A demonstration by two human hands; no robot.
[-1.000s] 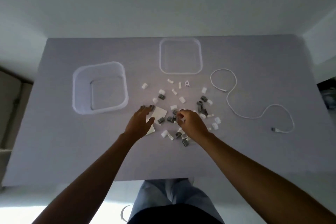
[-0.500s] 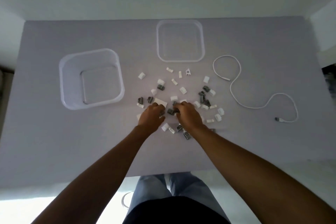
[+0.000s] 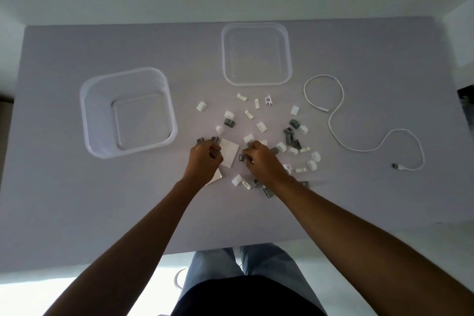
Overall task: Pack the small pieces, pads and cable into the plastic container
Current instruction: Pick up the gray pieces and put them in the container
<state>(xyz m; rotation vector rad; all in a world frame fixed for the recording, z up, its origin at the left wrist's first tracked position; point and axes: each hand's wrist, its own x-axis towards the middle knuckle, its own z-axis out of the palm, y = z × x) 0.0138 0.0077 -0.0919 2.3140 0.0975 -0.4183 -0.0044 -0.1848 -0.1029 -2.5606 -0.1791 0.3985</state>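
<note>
Several small white and grey pieces [image 3: 261, 126] lie scattered across the middle of the grey table. A clear plastic container [image 3: 88, 120] stands to their left with nothing visible inside. My left hand [image 3: 205, 161] is curled over grey pieces beside a white square pad [image 3: 229, 152]; a second pad [image 3: 215, 179] pokes out beneath it. My right hand [image 3: 264, 164] pinches small grey pieces just right of the pad. A white cable [image 3: 333, 133] snakes along the right side.
The container's clear lid [image 3: 256, 52] lies flat at the back of the table [image 3: 64, 200]. The near table edge runs just in front of my legs. A dark object sits beyond the right edge.
My left hand has closed from spread fingers into a curl over grey pieces beside the pad. Both hands stay close together over the pile. The view shifted slightly.
</note>
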